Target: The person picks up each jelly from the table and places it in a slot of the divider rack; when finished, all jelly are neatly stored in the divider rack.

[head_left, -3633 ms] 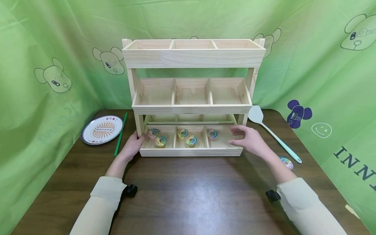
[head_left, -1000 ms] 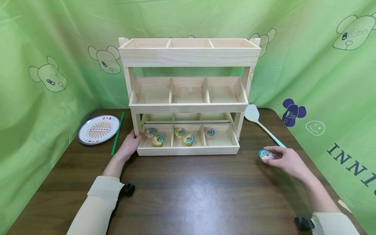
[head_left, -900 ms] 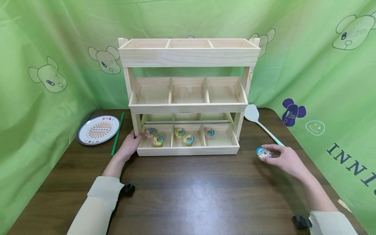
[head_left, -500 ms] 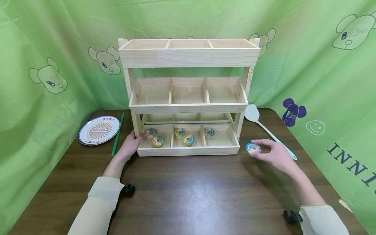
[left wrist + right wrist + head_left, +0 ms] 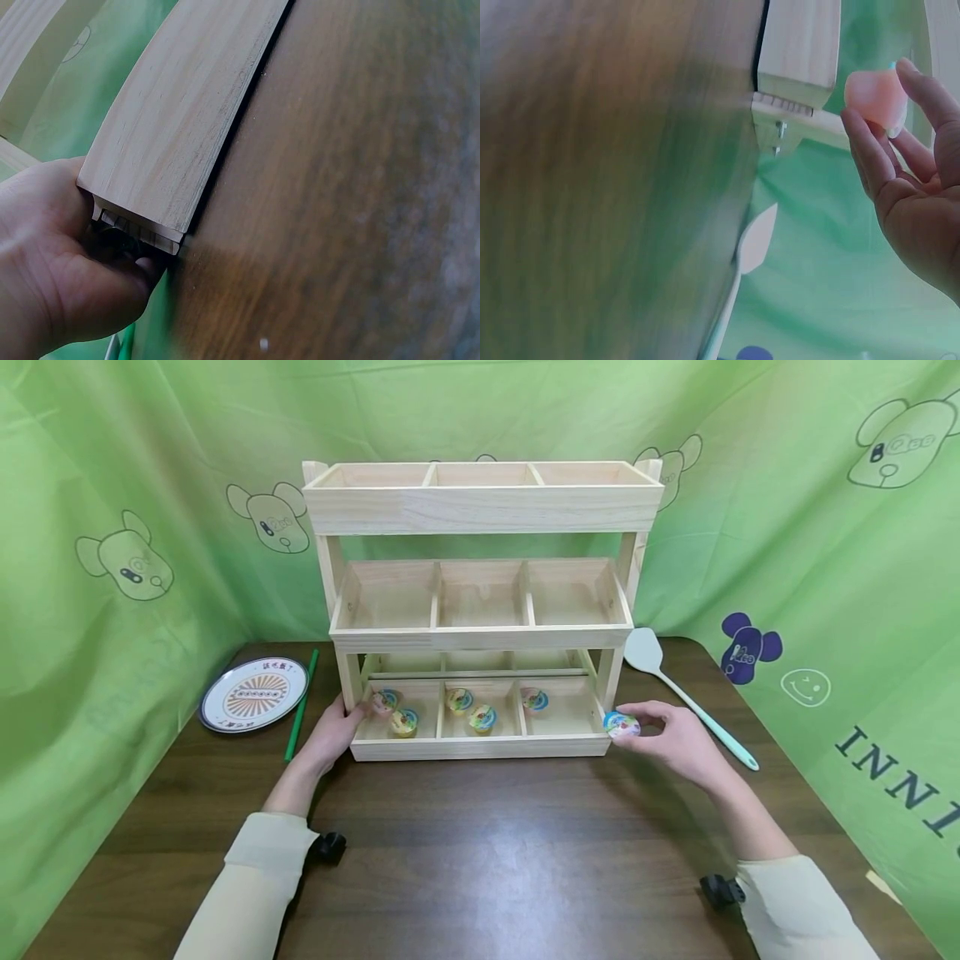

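A three-tier wooden rack [image 5: 482, 748] stands on the table, each tier split into three compartments. Two jelly cups [image 5: 403, 722] lie in the bottom left compartment, two more jelly cups [image 5: 482, 718] in the bottom middle, and one jelly cup [image 5: 535, 699] in the bottom right. My left hand [image 5: 332, 737] grips the left end of the bottom tier; some of its fingers are hidden behind the wood in the left wrist view. My right hand [image 5: 678, 743] pinches a pink jelly cup [image 5: 874, 97] with a colourful lid between thumb and fingers, beside the bottom tier's right end.
A pale spatula [image 5: 701, 714] lies on the table right of the rack, behind my right hand. On the left are a round printed plate [image 5: 258, 695] and a green stick [image 5: 302, 706]. Green cloth [image 5: 135, 693] hangs around the back and sides.
My right hand reached to the table at the right, took hold of the jelly cup there and carried it left to the rack's right end. The left hand has stayed on the rack.
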Tool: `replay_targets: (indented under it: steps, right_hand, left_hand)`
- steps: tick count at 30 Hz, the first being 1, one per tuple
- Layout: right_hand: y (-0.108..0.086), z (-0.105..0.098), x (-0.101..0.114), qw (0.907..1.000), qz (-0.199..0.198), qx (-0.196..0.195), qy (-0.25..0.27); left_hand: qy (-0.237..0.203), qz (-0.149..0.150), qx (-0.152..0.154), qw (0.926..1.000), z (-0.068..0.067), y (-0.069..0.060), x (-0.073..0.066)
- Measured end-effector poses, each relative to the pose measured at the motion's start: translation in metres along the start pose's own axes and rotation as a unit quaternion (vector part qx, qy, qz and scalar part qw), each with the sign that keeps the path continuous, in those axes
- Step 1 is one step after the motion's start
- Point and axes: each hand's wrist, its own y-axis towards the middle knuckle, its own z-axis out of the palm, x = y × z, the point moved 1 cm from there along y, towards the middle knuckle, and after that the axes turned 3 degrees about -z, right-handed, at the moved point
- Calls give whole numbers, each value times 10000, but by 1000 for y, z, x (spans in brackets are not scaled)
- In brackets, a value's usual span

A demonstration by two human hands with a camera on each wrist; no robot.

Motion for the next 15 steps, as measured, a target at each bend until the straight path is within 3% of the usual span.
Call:
replay_targets:
  steps: [8,15]
  right_hand:
    - [18,12,6,9998,-143,79,140]
    - [33,24,8,9997,-107,208,64]
  left_hand:
    - [-158,-90,8,9998,0,-1,0]
    - [2,110,-76,9999,1,-3,2]
